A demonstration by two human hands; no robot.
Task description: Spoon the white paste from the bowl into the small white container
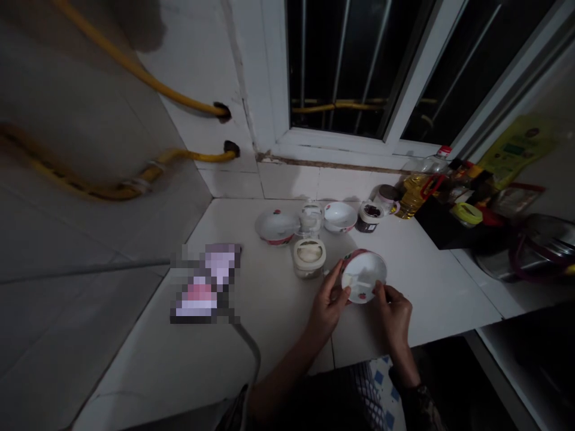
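A white bowl (362, 266) with a red patterned outside is tilted toward me above the front of the counter. My left hand (329, 300) is closed on its left rim, thumb inside and fingers beneath. At the right rim, the fingers of my right hand (393, 310) are pinched together; what they hold is too small and dim to make out. Inside the bowl lies a pale streak or thin piece, its kind unclear. Just behind my left hand stands a lidded clear jar (309, 258) with whitish contents.
Farther back are a second bowl (276, 227), a third bowl (340, 216), another clear jar (311, 216) and a dark-filled jar (370, 216). An oil bottle (415, 191) stands by the wall. At left lies a blurred-out device (206, 284) with a cable (251, 344). A metal pot (498, 257) sits right.
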